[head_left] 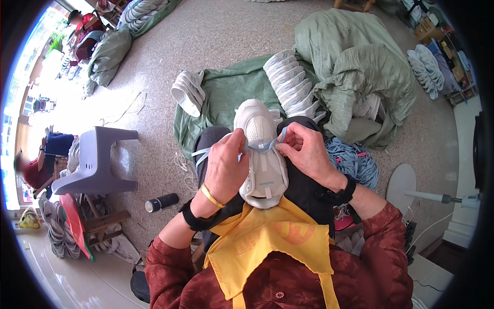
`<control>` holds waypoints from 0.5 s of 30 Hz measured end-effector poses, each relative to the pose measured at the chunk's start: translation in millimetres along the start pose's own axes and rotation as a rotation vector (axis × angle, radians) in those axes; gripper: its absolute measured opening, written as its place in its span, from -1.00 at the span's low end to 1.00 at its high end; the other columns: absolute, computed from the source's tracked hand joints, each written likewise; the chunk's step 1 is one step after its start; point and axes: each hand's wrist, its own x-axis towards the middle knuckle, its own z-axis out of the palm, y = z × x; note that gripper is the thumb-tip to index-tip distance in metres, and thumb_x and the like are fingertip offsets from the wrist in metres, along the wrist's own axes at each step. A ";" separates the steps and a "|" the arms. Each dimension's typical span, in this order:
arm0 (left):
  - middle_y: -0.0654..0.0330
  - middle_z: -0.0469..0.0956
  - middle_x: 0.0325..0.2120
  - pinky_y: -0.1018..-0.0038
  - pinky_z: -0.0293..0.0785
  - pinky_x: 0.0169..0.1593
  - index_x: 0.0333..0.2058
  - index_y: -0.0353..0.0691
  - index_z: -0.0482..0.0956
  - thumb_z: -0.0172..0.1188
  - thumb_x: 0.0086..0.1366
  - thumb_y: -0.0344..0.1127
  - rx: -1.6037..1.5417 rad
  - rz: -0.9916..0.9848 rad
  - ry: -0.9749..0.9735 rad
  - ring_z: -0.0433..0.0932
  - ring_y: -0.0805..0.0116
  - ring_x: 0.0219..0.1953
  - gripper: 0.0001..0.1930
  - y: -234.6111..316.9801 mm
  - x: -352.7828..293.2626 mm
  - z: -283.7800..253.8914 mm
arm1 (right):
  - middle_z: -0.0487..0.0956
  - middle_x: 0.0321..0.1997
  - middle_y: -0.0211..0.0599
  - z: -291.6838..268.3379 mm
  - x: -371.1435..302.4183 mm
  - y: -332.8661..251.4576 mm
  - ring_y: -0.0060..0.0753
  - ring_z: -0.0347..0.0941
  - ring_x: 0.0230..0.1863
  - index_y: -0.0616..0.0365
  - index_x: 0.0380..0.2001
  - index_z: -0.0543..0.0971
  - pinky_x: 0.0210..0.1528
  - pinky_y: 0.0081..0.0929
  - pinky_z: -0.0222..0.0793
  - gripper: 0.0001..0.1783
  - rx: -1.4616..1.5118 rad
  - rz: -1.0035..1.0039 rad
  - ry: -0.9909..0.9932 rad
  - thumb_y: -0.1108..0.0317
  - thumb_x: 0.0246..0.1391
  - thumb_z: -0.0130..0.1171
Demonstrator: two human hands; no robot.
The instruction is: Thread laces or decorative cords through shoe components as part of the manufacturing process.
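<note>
A white sneaker [263, 172] lies on my lap, its toe pointing away from me. A light blue shoelace [265, 146] runs across its lower eyelets, and a loose length hangs out to the left past my fingers. Closed at the shoe's left side, my left hand [225, 162] grips the lace. On the other side my right hand [307, 152] pinches the lace between thumb and fingers. Beneath the shoe are my dark trousers and a yellow apron [272, 242].
A row of white shoes [292, 82] lies on a green cloth [226, 87] ahead, beside a large green sack [355, 67]. Blue laces [355, 162] are heaped to the right, near a fan stand [402, 186]. Leftward are a grey stool [95, 159], a black flask [161, 202] and two people.
</note>
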 end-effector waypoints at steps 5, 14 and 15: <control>0.10 0.55 -0.56 0.45 0.49 -0.43 -0.35 -0.33 0.38 0.40 0.08 -0.51 -0.150 -0.138 0.057 0.61 0.31 -0.53 -0.70 -14.7 -1.7 2.1 | 0.65 -0.41 -0.37 -1.9 -1.3 -5.4 -0.73 0.57 -0.39 0.29 -0.36 0.50 -0.35 -0.65 0.53 -0.80 -0.075 0.024 -0.010 0.56 0.12 0.39; 0.19 0.44 -0.63 0.48 0.45 -0.43 -0.42 -0.29 0.30 0.48 0.01 -0.50 -0.125 -0.212 0.167 0.53 0.37 -0.56 -0.59 -12.3 -9.4 6.2 | 0.64 -0.46 -0.21 -1.0 -3.4 -7.1 -0.35 0.61 -0.50 0.31 -0.39 0.61 -0.39 -0.49 0.51 -0.86 -0.105 -0.108 0.058 0.52 0.04 0.41; 0.19 0.40 -0.64 0.49 0.45 -0.42 -0.43 -0.28 0.29 0.48 0.00 -0.51 -0.081 -0.234 0.174 0.52 0.35 -0.56 -0.58 -10.1 -10.7 6.0 | 0.64 -0.46 -0.21 -1.0 -4.4 -7.9 -0.35 0.61 -0.50 0.31 -0.39 0.61 -0.39 -0.49 0.51 -0.86 -0.125 -0.154 0.082 0.52 0.04 0.41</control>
